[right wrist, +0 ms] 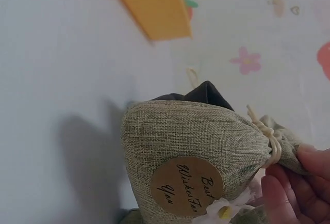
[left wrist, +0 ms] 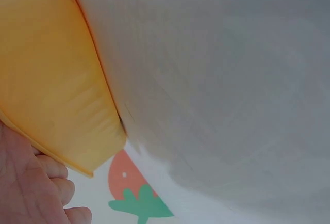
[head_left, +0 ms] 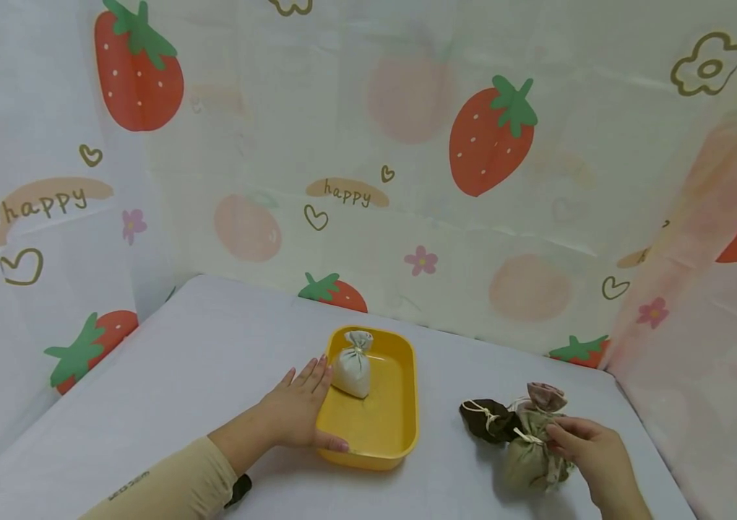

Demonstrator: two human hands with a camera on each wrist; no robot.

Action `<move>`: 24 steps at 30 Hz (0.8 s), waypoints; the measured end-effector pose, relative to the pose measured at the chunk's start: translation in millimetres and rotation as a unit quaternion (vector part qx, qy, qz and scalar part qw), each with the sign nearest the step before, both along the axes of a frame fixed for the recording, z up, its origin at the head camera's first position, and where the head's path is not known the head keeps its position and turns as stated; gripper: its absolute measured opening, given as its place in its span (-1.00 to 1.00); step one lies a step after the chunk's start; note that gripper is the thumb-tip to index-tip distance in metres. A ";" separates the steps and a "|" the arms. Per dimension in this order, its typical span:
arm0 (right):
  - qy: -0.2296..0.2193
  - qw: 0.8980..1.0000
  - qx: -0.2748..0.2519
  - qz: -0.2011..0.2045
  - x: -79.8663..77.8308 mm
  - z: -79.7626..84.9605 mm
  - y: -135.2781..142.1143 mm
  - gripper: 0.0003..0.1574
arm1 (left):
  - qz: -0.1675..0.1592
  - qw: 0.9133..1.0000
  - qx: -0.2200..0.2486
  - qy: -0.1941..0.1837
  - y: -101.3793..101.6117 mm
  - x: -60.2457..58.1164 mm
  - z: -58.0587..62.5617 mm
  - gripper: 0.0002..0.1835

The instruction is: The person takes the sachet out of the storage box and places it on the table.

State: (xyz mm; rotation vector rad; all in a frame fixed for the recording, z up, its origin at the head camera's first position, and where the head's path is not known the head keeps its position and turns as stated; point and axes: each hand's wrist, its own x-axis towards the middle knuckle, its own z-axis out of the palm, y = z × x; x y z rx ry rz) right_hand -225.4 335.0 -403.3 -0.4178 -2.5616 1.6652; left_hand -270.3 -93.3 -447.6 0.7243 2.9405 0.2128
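My left hand [head_left: 297, 408] lies with fingers straight against the left rim of a yellow plastic tray [head_left: 381, 430], thumb at the near corner. Inside the tray, toward its far left, a white drawstring pouch [head_left: 352, 372] stands upright. On the right, my right hand [head_left: 592, 451] pinches the gathered neck of a grey-green drawstring pouch [head_left: 527, 458]. The right wrist view shows its round brown sticker [right wrist: 185, 185] reading "Best Wishes For You" and a small white flower [right wrist: 221, 211]. A black pouch [head_left: 488, 420] with a pale cord lies right beside it.
A pouch with a pinkish top [head_left: 545, 396] shows behind the held one, partly hidden. A small dark object [head_left: 240, 491] peeks out beside my left sleeve. Printed cloth walls [head_left: 316, 238] rise behind and along both sides of the white table surface [head_left: 212, 339].
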 end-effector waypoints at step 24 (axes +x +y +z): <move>-0.048 0.997 0.025 0.046 -1.2 -14.3 -2.2 -0.49 | 0.001 1.000 0.005 0.003 0.0 4.3 4.6 0.36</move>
